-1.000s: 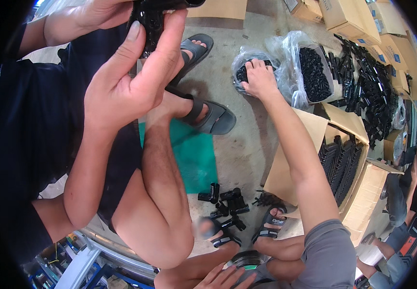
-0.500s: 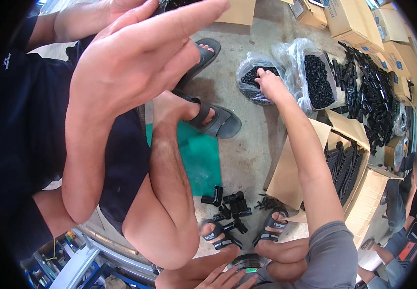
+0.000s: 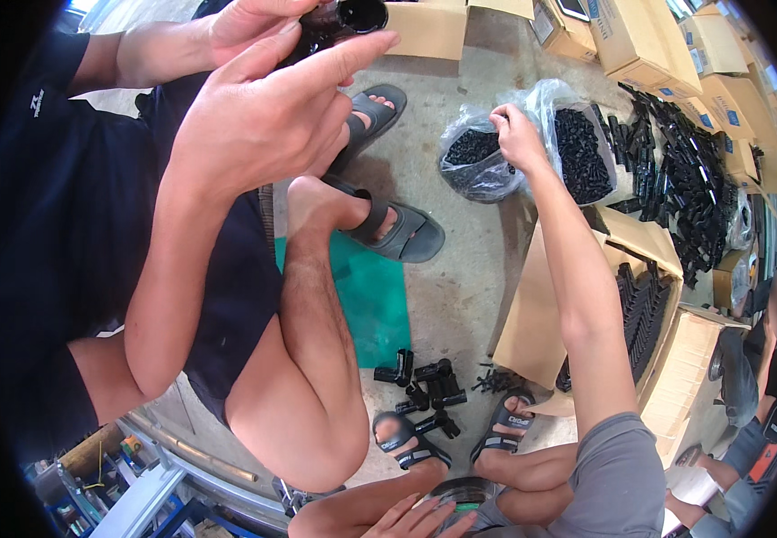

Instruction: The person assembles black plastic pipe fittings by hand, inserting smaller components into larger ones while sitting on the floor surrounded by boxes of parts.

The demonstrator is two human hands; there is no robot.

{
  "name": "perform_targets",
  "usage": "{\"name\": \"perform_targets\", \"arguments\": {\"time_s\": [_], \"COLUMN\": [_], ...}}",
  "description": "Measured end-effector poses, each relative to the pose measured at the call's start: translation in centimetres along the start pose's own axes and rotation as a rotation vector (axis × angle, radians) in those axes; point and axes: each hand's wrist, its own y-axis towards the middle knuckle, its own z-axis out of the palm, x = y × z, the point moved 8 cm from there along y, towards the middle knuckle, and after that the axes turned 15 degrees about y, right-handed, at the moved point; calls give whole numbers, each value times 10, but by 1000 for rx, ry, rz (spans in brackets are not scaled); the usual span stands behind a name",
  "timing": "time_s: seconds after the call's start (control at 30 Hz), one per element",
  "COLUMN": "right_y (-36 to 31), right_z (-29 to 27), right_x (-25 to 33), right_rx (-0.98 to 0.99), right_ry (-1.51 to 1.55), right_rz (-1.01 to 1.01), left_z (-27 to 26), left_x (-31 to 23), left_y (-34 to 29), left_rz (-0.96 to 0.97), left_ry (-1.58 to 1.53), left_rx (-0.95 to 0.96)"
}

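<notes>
My right hand (image 3: 521, 143) is stretched far forward, over the right rim of a clear plastic bag (image 3: 487, 182) of small black parts (image 3: 473, 145). Its fingers are pinched together, and what they hold, if anything, is too small to make out. At the lower edge my left hand (image 3: 413, 518) lies low by my lap, fingers extended and apart, with nothing seen in it. A dark round object (image 3: 462, 489) stands between my legs, beyond that hand. Several black pipe fittings (image 3: 439, 381) lie on the floor in front of my sandals.
At left a co-worker's hands (image 3: 263, 117) hold a glossy black tube (image 3: 316, 36). That person's bent leg (image 3: 316, 386) is close beside me. An open carton (image 3: 532, 332) of black parts, a second filled bag (image 3: 583, 157), a pile of black parts (image 3: 689, 188) and boxes (image 3: 644, 49) stand right.
My right hand has risen out of the bag's parts to its right rim, its fingers closing together. The co-worker's hands have shifted, bringing the black tube into fuller view. My left hand stays low.
</notes>
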Motion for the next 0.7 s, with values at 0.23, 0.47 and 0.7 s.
{"name": "perform_targets", "arguments": {"time_s": [0.23,0.47,0.7], "right_y": [7,-33,-49], "right_z": [-18,12,9], "right_x": [-51,-55,-48], "right_rx": [-219,-107,-156], "right_ry": [851,1633,1773], "right_rz": [351,508,475], "left_z": [5,10,11], "left_x": [-2,-5,-5], "left_y": [0,-1,-1], "left_rz": [-13,-38,-59], "left_ry": [18,30,37], "left_rx": [-23,-35,-44]}}
